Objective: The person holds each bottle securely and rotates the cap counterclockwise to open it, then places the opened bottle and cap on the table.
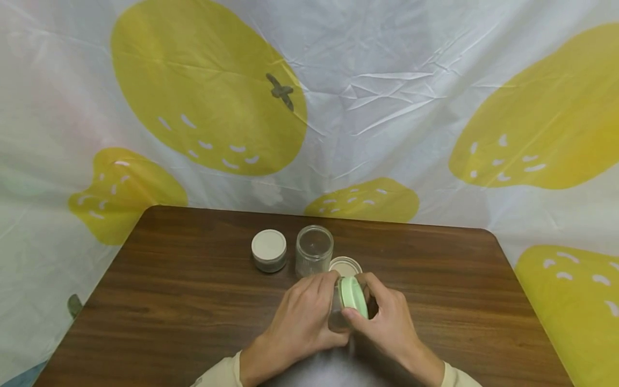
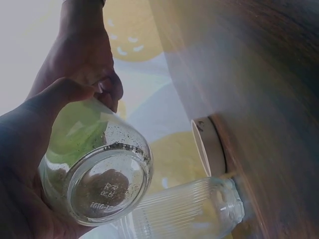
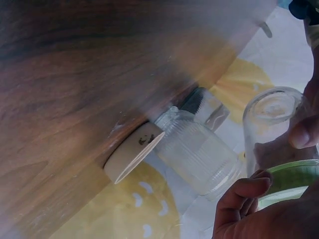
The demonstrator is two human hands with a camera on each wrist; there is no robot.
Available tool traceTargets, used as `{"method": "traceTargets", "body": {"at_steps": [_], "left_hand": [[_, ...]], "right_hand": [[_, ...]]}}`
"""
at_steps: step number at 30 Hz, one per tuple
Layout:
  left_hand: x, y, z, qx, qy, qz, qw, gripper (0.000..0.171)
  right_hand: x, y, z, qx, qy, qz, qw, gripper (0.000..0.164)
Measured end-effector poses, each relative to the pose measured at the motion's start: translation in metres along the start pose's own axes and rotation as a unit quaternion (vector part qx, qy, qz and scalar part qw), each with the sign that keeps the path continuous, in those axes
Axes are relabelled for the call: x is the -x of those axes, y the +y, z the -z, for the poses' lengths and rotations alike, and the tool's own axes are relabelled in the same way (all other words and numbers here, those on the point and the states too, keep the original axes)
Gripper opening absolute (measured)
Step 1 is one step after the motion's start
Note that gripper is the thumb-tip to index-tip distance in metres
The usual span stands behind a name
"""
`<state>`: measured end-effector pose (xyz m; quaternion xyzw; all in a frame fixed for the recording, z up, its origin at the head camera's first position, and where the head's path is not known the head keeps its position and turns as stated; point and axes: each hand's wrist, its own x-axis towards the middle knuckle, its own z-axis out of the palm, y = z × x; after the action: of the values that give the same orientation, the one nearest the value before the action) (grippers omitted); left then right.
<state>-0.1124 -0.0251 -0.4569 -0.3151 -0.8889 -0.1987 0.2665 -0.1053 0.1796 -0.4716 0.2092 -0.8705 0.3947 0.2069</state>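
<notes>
My left hand (image 1: pixel 304 309) grips a small clear glass jar (image 2: pixel 109 184), tipped on its side with its base turned left. Over the jar's mouth sits a pale green lid (image 1: pixel 355 296), which my right hand (image 1: pixel 393 317) pinches between thumb and fingers. Whether the lid is tight on the jar, I cannot tell. Just beyond my hands stands a ribbed glass jar (image 1: pixel 314 248) with its top uncovered. A cream lid (image 3: pixel 133 153) lies on the table beside that jar, partly hidden behind my hands in the head view.
To the left of the ribbed jar is a low glass jar with a white lid (image 1: pixel 268 245). Everything stands on a dark wooden table (image 1: pixel 184 301). A white cloth with yellow fruit prints (image 1: pixel 387 118) hangs behind the table's far edge and along its sides.
</notes>
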Motion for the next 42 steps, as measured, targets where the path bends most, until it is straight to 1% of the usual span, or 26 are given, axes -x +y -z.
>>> {"method": "traceTargets", "body": {"at_steps": [10,20,27,31,35,38,40,42], "left_hand": [[0.002,-0.001,0.002,0.007,-0.018,0.0,0.9998,0.081],[0.002,0.001,0.006,0.004,-0.018,-0.007,0.9998,0.081],[0.002,0.002,0.007,0.007,-0.019,-0.008,0.9998,0.081],[0.003,0.003,0.006,0.014,-0.017,-0.008,0.9997,0.084],[0.003,0.003,0.004,0.023,-0.013,-0.008,0.9996,0.085],[0.002,0.003,0.004,0.02,-0.011,-0.007,0.9997,0.085],[0.002,0.003,0.003,0.018,-0.008,-0.007,0.9998,0.086],[0.002,0.004,0.002,0.018,-0.008,-0.01,0.9998,0.087]], "right_hand": [[0.0,0.012,0.003,0.005,-0.025,0.05,0.998,0.06],[-0.002,0.016,0.007,-0.009,-0.062,0.072,0.995,0.072],[-0.002,0.019,0.008,-0.018,-0.064,0.093,0.993,0.075],[-0.003,0.018,0.009,-0.004,-0.062,0.104,0.993,0.071],[-0.005,0.01,0.015,0.048,-0.073,0.093,0.992,0.069],[-0.006,-0.001,0.021,0.095,-0.094,0.057,0.989,0.064],[-0.006,-0.009,0.024,0.119,-0.104,0.021,0.987,0.053],[-0.007,-0.017,0.025,0.14,-0.106,-0.019,0.984,0.036]]}}
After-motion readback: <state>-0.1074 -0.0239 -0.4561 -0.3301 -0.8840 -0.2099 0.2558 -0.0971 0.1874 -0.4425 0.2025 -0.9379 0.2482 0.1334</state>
